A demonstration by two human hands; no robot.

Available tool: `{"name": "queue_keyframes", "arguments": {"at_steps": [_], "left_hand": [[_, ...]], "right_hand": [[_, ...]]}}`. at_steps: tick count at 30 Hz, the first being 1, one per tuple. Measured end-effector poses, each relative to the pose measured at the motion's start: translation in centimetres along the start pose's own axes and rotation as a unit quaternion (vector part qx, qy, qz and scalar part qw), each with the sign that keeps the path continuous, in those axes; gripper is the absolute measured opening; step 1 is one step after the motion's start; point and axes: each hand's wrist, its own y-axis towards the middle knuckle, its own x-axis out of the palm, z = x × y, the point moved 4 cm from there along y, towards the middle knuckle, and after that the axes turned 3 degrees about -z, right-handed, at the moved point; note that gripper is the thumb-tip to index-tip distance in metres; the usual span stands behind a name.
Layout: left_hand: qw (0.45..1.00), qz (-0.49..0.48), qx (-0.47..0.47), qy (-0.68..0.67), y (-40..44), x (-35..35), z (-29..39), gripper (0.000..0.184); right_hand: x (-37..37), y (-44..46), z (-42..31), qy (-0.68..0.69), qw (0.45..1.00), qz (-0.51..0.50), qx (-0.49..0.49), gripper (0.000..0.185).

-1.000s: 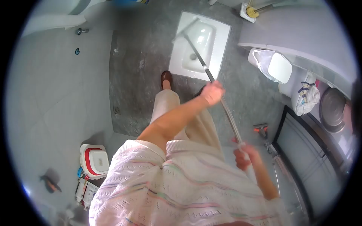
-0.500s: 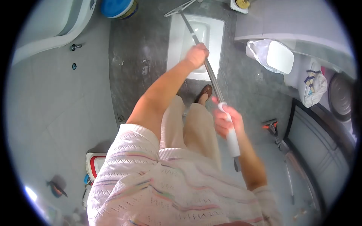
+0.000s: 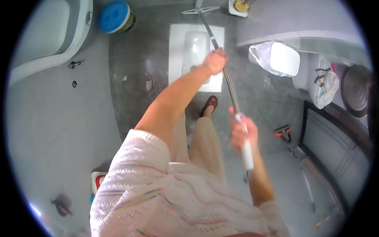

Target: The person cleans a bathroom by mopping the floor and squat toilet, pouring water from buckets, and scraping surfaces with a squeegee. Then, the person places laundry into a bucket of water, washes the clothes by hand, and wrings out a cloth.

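Note:
A long grey-poled floor squeegee (image 3: 231, 89) with a white grip slants across the middle of my view. My left hand (image 3: 215, 61) is closed round the pole partway along, above the white squat toilet (image 3: 176, 59). Lower down and to the right, my right hand (image 3: 243, 132) wraps round the upper part of the white grip; it is slightly blurred. At the far end, the squeegee's pale triangular head (image 3: 200, 10) is on the grey floor beyond the toilet, near the back wall.
A blue-lidded bucket (image 3: 114, 17) stands at the far left corner. To the right are a lined white bin (image 3: 284, 59), a toilet brush (image 3: 240, 5) in its holder and another squeegee (image 3: 284, 134) by a dark-framed panel (image 3: 312, 130). One brown shoe (image 3: 209, 106) shows below the toilet.
The squeegee head has swung rightward behind the toilet and now lies more level along the back wall. Both hands keep their hold on the pole. The view has shifted slightly.

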Motion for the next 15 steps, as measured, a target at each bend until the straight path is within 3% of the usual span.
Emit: {"name": "queue_keyframes", "arguments": {"at_steps": [1, 3, 8, 10, 12, 15], "left_hand": [[0.998, -0.058, 0.012, -0.03, 1.1, 0.0, -1.2, 0.012], [0.995, -0.078, 0.022, -0.054, 1.5, 0.4, -1.5, 0.012], [0.995, -0.042, 0.09, -0.024, -2.7, 5.6, 2.3, 0.007], [0.993, -0.071, 0.097, -0.009, -6.2, 5.0, 6.1, 0.011], [0.976, -0.191, 0.087, -0.057, -8.3, 2.9, 9.6, 0.013], [0.979, -0.165, 0.086, -0.081, -8.6, -0.2, 11.3, 0.016]], "right_hand": [[0.3, 1.4, -0.3, 0.008, 1.0, -0.011, -0.007, 0.033], [0.9, 2.6, -0.8, 0.023, 0.999, -0.028, -0.02, 0.031], [-1.6, -2.2, 3.3, 0.068, 0.997, -0.014, -0.034, 0.03], [-2.1, -6.1, 5.0, 0.048, 0.998, -0.007, -0.04, 0.03], [-1.5, -10.1, 6.2, 0.089, 0.995, -0.019, -0.033, 0.031], [-0.2, -11.7, 6.7, 0.132, 0.99, -0.043, -0.038, 0.031]]}}
